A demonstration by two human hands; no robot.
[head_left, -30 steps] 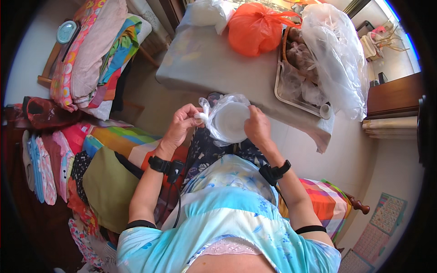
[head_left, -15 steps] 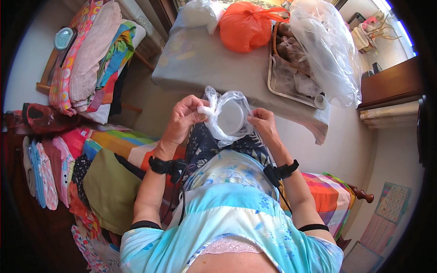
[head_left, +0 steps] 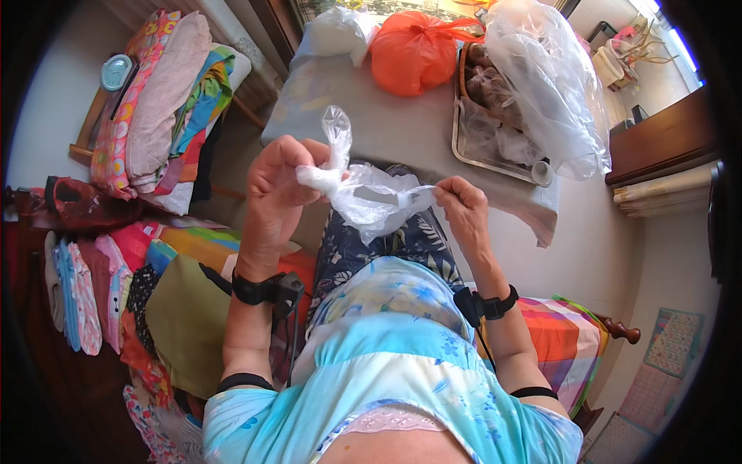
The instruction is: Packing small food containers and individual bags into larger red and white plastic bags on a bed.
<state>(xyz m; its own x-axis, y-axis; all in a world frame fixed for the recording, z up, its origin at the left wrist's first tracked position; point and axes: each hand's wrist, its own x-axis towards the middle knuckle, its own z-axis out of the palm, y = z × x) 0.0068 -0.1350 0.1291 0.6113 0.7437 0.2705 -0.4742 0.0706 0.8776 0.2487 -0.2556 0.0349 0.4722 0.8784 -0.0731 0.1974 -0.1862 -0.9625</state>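
A clear plastic bag (head_left: 369,213) is stretched between my two hands above my lap. My left hand (head_left: 280,174) is closed on its gathered side, with a bunched white part at the fingertips and a loose plastic end sticking up above them. My right hand (head_left: 465,207) pinches the bag's opposite edge between thumb and fingers. The plastic sags between the hands over my dark leaf-patterned trousers (head_left: 340,247). Whether anything lies inside the bag cannot be made out.
Ahead stands a table with a grey cover (head_left: 340,100). On it are an orange knotted bag (head_left: 413,58), a metal-rimmed tray (head_left: 495,166) and a large clear bag (head_left: 541,69). Folded clothes (head_left: 166,116) pile on a chair at left; more clothes (head_left: 185,321) lie beside me.
My left hand has risen and moved left; my right hand has shifted slightly right. The bag is pulled wider and tilted, and the round white shape seen in it earlier no longer shows.
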